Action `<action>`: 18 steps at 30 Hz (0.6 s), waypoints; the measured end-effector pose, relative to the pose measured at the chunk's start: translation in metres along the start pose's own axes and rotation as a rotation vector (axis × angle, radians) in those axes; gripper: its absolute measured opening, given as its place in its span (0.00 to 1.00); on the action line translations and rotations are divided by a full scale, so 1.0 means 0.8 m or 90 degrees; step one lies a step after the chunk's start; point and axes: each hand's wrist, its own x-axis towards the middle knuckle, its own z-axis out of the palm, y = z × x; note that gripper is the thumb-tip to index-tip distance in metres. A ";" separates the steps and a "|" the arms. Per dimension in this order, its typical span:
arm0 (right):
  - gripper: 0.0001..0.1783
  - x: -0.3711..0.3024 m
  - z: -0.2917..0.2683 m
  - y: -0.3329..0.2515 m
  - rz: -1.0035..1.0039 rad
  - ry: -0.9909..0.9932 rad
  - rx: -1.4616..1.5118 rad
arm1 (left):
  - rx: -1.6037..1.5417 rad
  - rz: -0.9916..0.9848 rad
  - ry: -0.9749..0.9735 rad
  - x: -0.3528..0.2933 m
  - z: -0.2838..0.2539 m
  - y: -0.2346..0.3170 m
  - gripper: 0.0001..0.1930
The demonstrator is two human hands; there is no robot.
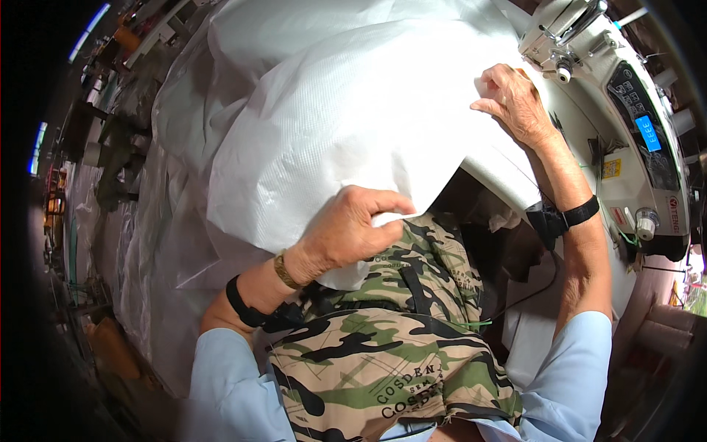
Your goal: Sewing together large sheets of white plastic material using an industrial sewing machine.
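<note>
A large white sheet, thin and with a fine woven texture, spreads over the work surface and hangs toward my lap. My left hand is closed on its near edge, thumb and fingers pinching a folded bit of it. My right hand is over the sheet's right side, beside the head of a white sewing machine. Its fingers are bent and the thumb stands apart from them, with nothing visible in between. The needle area is mostly hidden.
On the machine's arm, a black control panel carries a lit blue display. A camouflage apron covers my lap. Folds of clear and white plastic sheeting hang at the left. A dark gap opens below the machine bed.
</note>
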 end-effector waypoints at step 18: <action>0.36 -0.048 -0.005 -0.049 0.202 0.002 -0.024 | 0.323 0.358 -0.021 0.075 0.027 0.000 0.04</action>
